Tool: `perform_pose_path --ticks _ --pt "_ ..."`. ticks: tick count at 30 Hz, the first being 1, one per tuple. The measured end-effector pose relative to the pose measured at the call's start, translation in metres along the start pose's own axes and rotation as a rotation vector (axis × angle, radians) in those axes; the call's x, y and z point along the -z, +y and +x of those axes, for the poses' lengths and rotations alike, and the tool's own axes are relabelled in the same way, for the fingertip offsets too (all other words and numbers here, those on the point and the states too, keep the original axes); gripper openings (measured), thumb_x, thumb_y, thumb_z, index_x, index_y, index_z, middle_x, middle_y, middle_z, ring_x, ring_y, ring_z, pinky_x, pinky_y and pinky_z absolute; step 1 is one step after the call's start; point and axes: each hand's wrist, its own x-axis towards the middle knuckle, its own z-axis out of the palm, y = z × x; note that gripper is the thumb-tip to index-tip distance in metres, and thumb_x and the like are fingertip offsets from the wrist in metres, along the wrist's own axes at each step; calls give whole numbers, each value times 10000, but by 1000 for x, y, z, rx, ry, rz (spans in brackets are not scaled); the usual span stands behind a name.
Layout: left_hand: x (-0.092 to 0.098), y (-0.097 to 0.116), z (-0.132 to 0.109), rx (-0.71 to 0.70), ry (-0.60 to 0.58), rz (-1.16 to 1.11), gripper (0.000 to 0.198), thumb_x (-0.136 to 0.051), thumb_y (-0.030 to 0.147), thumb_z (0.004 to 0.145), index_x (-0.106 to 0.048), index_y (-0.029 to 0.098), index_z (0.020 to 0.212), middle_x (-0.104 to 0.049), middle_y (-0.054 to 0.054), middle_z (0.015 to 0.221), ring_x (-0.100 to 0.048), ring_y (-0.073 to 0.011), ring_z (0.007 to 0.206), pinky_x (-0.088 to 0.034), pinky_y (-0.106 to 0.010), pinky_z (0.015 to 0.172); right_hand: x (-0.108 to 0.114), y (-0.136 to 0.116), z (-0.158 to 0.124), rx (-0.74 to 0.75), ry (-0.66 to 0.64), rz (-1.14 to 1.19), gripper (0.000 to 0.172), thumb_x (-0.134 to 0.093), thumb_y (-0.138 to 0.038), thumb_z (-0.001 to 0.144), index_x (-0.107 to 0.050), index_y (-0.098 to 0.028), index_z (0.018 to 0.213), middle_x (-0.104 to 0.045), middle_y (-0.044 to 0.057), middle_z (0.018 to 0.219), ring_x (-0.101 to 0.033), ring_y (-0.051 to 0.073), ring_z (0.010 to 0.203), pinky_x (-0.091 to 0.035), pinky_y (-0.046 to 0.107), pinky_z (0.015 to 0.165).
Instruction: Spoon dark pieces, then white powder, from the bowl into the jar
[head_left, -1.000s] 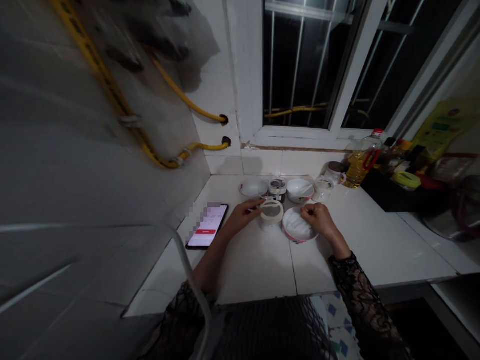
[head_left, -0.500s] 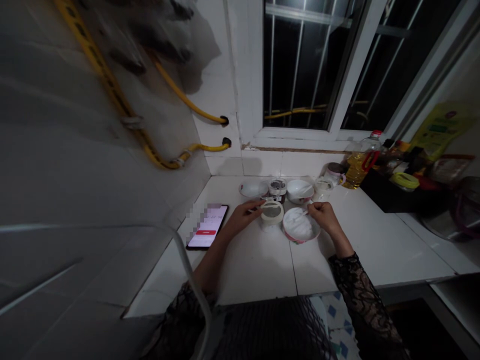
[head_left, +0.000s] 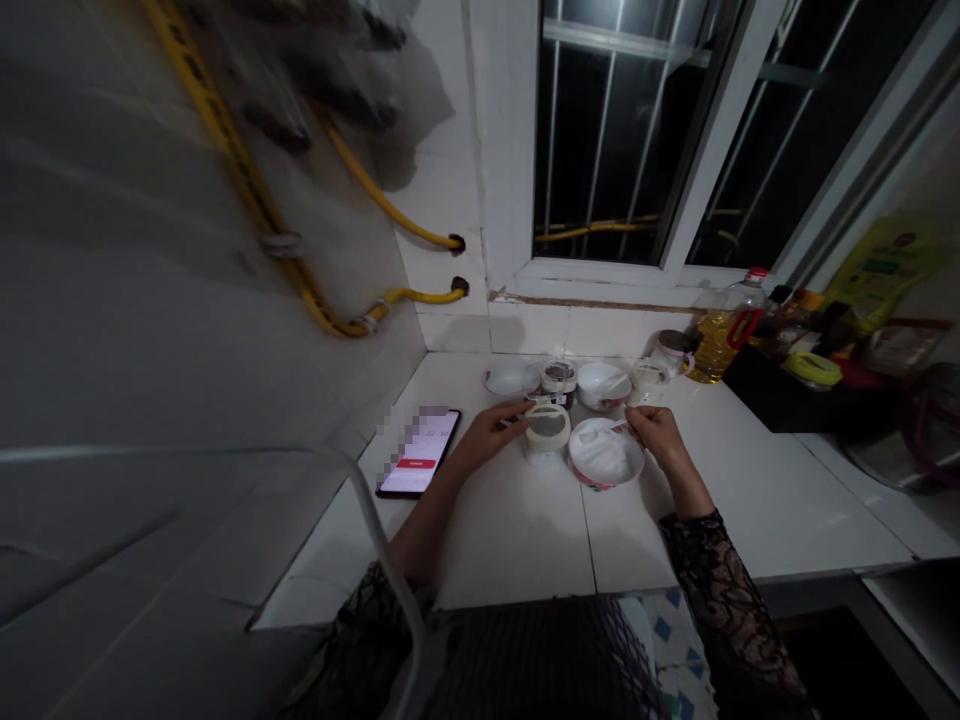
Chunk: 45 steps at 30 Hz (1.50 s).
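Note:
My right hand (head_left: pixel 656 432) pinches the handle of a spoon (head_left: pixel 619 428) over a bowl (head_left: pixel 606 484) with a pink patterned outside. White powder (head_left: pixel 604 458) fills much of this bowl, and the spoon's head lies at the powder. To its left stands a small seasoning jar (head_left: pixel 546 448) with a pale rim. My left hand (head_left: pixel 496 432) reaches to the jar's upper left, its fingertips closed at the edge of the raised clear lid (head_left: pixel 546 400). What lies inside the jar is too dim to make out.
Behind are a shallow dish (head_left: pixel 510 378), a dark-filled jar (head_left: pixel 558 380), a white bowl (head_left: pixel 602 386) with a spoon and another jar (head_left: pixel 649 378). An oil bottle (head_left: pixel 716 340) stands at the back right. A lit phone (head_left: pixel 420 455) lies left of my forearm.
My right hand has moved slightly right with the spoon, whose head has shifted toward the bowl's back rim. My left hand stays at the jar lid. The view has shifted slightly.

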Motion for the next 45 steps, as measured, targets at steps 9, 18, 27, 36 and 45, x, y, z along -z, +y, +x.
perform_pose_path --ticks 9,18,27,36,45 --pt "1 1 0 -8 -11 -7 458 -637 471 797 -726 193 1150 -718 -97 1164 -678 -211 889 -541 -282 705 -7 -11 -1 45 74 70 431 -602 -544 661 -447 -222 421 -399 -41 365 -313 80 361 -247 242 390" --pt "1 -1 0 -25 -13 12 459 -624 465 813 -718 175 1156 -713 -109 1178 -686 -226 944 -550 -283 718 -46 -32 -22 756 233 -381 432 -429 -417 964 -480 -214 587 -496 -13 532 -447 134 554 -392 294 654" --pt "0 1 -1 -18 -4 6 465 -631 478 810 -721 174 1151 -705 -110 1206 -686 -248 990 -558 -294 732 -40 -33 -24 1080 189 -625 344 -452 -264 981 -564 -199 662 -544 -17 554 -458 129 551 -404 319 781" --pt "2 0 -1 -22 -14 16 488 -616 483 817 -709 161 1172 -702 -113 1209 -683 -242 994 -555 -298 760 18 -18 -13 434 138 -377 386 -492 -411 812 -378 -210 503 -325 -47 491 -311 87 479 -256 236 479" --pt "1 -2 0 -13 -12 12 465 -630 465 814 -712 178 1170 -708 -101 1195 -682 -210 912 -543 -271 694 3 -15 -14 347 -103 -481 324 -484 -410 744 -427 -203 502 -383 -25 486 -354 97 487 -255 232 485"
